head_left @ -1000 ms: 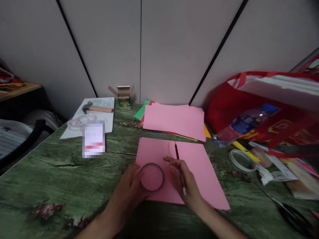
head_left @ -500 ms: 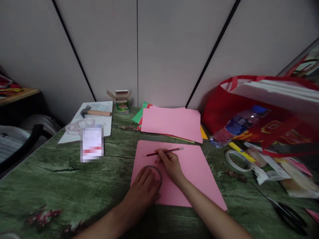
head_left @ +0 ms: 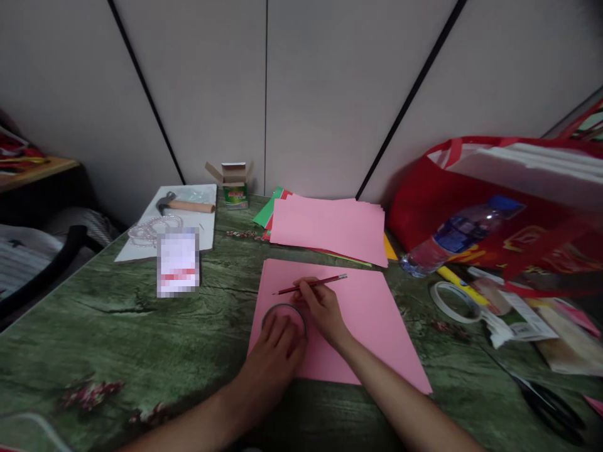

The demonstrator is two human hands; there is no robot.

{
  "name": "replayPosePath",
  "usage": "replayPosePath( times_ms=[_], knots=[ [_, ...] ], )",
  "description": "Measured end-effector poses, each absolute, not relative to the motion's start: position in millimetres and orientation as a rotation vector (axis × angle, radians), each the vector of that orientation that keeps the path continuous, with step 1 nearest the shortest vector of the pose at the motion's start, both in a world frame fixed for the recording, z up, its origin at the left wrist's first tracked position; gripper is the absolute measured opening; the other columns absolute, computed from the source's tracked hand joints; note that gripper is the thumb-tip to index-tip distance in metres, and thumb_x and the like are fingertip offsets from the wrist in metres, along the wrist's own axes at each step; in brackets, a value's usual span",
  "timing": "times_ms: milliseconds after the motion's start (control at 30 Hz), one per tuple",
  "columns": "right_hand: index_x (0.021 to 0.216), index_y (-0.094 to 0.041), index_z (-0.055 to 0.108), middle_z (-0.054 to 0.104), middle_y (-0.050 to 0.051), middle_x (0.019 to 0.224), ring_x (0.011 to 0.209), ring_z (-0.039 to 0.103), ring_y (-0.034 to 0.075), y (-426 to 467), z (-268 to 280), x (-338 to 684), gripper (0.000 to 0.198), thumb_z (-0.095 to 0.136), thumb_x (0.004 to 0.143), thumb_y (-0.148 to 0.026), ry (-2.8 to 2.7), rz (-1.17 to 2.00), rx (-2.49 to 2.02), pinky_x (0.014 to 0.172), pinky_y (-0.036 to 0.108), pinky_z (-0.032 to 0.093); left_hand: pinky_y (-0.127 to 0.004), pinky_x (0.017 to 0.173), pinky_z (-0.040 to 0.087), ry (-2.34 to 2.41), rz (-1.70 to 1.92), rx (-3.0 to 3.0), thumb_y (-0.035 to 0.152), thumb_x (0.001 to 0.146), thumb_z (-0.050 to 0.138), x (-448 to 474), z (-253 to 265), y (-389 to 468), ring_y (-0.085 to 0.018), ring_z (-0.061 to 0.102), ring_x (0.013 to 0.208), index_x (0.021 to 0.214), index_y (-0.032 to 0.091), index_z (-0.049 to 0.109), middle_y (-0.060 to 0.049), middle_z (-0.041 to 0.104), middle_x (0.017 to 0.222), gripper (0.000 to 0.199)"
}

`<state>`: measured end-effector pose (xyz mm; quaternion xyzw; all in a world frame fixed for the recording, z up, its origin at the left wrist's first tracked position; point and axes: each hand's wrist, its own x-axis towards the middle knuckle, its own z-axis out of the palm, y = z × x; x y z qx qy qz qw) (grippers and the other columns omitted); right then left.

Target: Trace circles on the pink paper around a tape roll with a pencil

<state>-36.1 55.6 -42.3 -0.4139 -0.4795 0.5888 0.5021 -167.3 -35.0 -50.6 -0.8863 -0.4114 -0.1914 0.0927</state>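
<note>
Left hand (head_left: 273, 355) lay over the ring (head_left: 283, 305) on the pink paper (head_left: 372, 333), fingers partly inside; couldn't tell if they gripped the rim. Right hand (head_left: 324, 309), just beside it, pinched the pencil (head_left: 330, 280). Looked like lining up; next move called for steady ring, tip at rim.

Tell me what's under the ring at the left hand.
Pink paper shows inside and around the ring. The left hand covers the ring's near part, so what lies there is hidden.
</note>
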Motion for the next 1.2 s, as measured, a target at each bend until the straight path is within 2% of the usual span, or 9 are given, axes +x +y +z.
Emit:
replayPosePath(
  times_ms=[200, 300, 433, 533, 767, 933, 1200],
  knots=[
    [0.083, -0.017, 0.063, 0.061, -0.001, 0.062, 0.059, 0.061, 0.013, 53, -42, -36, 0.033, 0.061, 0.077, -0.050, -1.184, 1.413, -1.018, 0.059, 0.027, 0.053, -0.041, 0.094, 0.045, -1.206, -0.419, -2.666, 0.010, 0.087, 0.041, -166, -44, -42, -0.029, 0.051, 0.114, 0.116, 0.008, 0.056, -0.017, 0.058, 0.116, 0.033],
    [0.082, -0.017, 0.062, 0.061, -0.001, 0.061, 0.058, 0.061, 0.013, 54, -42, -35, 0.033, 0.061, 0.077, -0.050, -1.192, 1.408, -0.997, 0.059, 0.026, 0.053, -0.046, 0.097, 0.043, -1.212, -0.427, -2.669, 0.011, 0.086, 0.042, -167, -47, -42, -0.030, 0.049, 0.117, 0.116, 0.010, 0.056, -0.017, 0.057, 0.118, 0.033],
    [0.082, -0.017, 0.060, 0.060, -0.001, 0.061, 0.058, 0.061, 0.014, 54, -41, -36, 0.034, 0.060, 0.077, -0.051, -1.172, 1.422, -0.995, 0.061, 0.028, 0.054, -0.055, 0.102, 0.033, -1.277, -0.473, -2.655, 0.010, 0.085, 0.044, -167, -56, -42, -0.032, 0.041, 0.126, 0.119, 0.014, 0.054, -0.017, 0.053, 0.123, 0.036],
    [0.078, -0.018, 0.059, 0.059, -0.001, 0.062, 0.059, 0.061, 0.015, 54, -41, -37, 0.033, 0.062, 0.076, -0.051, -1.201, 1.394, -1.018, 0.063, 0.029, 0.053, -0.055, 0.104, 0.031, -1.315, -0.469, -2.659, 0.009, 0.083, 0.046, -167, -60, -42, -0.032, 0.036, 0.130, 0.122, 0.016, 0.052, -0.017, 0.050, 0.128, 0.040],
    [0.078, -0.019, 0.058, 0.060, 0.000, 0.072, 0.066, 0.064, 0.017, 54, -43, -39, 0.033, 0.070, 0.068, -0.049, -1.180, 1.414, -1.025, 0.067, 0.032, 0.055, -0.050, 0.102, 0.035, -1.341, -0.498, -2.598, 0.004, 0.079, 0.043, -168, -62, -44, -0.033, 0.036, 0.131, 0.127, 0.015, 0.047, -0.017, 0.049, 0.131, 0.049],
    [0.075, -0.018, 0.057, 0.063, 0.000, 0.070, 0.064, 0.065, 0.016, 58, -43, -37, 0.037, 0.069, 0.068, -0.052, -1.080, 1.457, -1.019, 0.065, 0.032, 0.057, -0.055, 0.102, 0.034, -1.351, -0.500, -2.644, 0.004, 0.076, 0.046, -169, -57, -42, -0.036, 0.032, 0.132, 0.125, 0.015, 0.049, -0.017, 0.050, 0.127, 0.050],
    [0.087, -0.017, 0.057, 0.066, 0.001, 0.071, 0.059, 0.064, 0.016, 67, -43, -36, 0.042, 0.072, 0.064, -0.048, -0.977, 1.515, -1.044, 0.060, 0.033, 0.056, -0.056, 0.100, 0.036, -1.411, -0.396, -2.719, 0.007, 0.078, 0.048, -171, -57, -40, -0.038, 0.032, 0.131, 0.120, 0.018, 0.054, -0.017, 0.048, 0.129, 0.044]
  ],
)
